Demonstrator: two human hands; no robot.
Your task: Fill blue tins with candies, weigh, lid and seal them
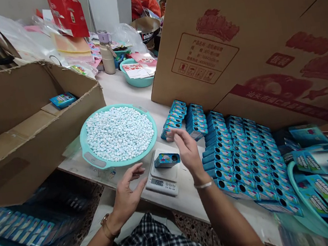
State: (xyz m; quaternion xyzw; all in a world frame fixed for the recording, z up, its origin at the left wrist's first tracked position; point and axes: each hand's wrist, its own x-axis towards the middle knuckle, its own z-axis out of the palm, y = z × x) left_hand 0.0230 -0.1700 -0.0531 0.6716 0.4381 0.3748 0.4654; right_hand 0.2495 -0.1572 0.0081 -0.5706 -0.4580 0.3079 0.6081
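A small blue printed box [165,160] stands on a white digital scale [163,185] with a lit display. My left hand [129,184] is just left of the scale, thumb and fingers apart, holding nothing. On the scale's other side, my right hand [188,150] is raised with bent fingers and the thumb apart; I see nothing held in it. Its fingertips overlap the view of a short row of blue boxes [175,115]; whether they touch is unclear. A turquoise basin [96,161] full of pale blue and white candies [119,133] sits behind my left hand.
Rows of blue boxes [235,150] stand at right before a large carton [207,81]. A turquoise tub [295,186] of flat blue packs is at far right. An open cardboard box [70,127] flanks the left. Behind are a bottle [108,57] and a basin of cards [139,82].
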